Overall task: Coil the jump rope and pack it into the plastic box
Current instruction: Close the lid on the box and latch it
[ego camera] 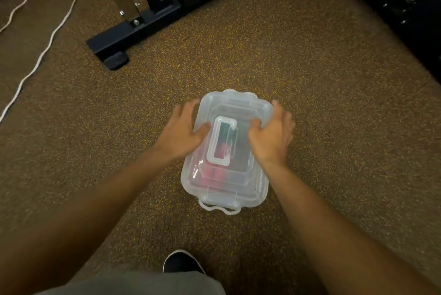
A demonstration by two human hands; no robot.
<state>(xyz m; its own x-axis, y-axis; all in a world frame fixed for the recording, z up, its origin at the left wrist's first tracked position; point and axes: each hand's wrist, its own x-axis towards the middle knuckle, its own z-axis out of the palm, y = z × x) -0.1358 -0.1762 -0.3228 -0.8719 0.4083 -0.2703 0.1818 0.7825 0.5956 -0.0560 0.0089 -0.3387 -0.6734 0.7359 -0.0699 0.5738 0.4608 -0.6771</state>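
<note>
the speckled brown carpet [310,79] fills the view, with a black frame foot [133,29] and a white cord [47,41] off at the far left. near the middle sits the plastic box [229,182], translucent, its lid [241,108] resting on top. its long axis runs away from the person, tipped slightly to the right at the far end, with a loop latch [218,208] at the near end. red and green shapes, likely the jump rope [222,146], show blurred through the lid. the left hand [181,132] lies on the lid's left edge, fingers spread and gripping nothing. the right hand [272,137] lies on the right edge, fingers curled over the rim. both are equally near, flanking the recessed handle [220,140]. the lid probably needs pressing down and latching next.
</note>
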